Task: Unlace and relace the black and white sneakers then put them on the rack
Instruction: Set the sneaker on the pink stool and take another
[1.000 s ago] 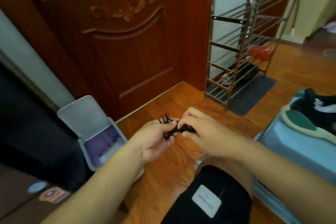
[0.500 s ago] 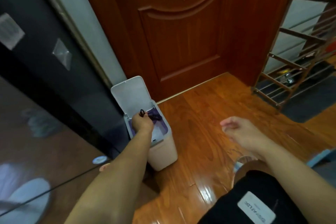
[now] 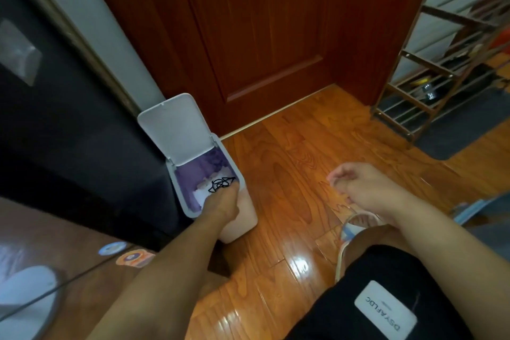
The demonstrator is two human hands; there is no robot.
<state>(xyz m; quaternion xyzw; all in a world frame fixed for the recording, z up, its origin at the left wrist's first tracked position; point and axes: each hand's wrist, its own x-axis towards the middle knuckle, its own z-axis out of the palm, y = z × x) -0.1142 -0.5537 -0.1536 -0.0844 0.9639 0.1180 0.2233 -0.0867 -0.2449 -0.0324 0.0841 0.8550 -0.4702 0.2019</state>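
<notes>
Wooden floor [image 3: 289, 174]: left hand [image 3: 220, 201] over the bin [image 3: 182, 201], grasp on the black tangle [image 3: 220, 184] unclear; right hand [image 3: 358, 188] loosely curled, empty, nearer the rack [image 3: 441, 69].

Both forearms are bare, with no sleeves, watch or rings showing on the left hand [image 3: 222, 203] or the right hand [image 3: 361, 188]. At five o'clock, black shorts [image 3: 386, 298] cover the thigh and carry a white rectangular label [image 3: 385, 310] with rounded corners, printed in dark letters reading DSYAFLDC.
</notes>
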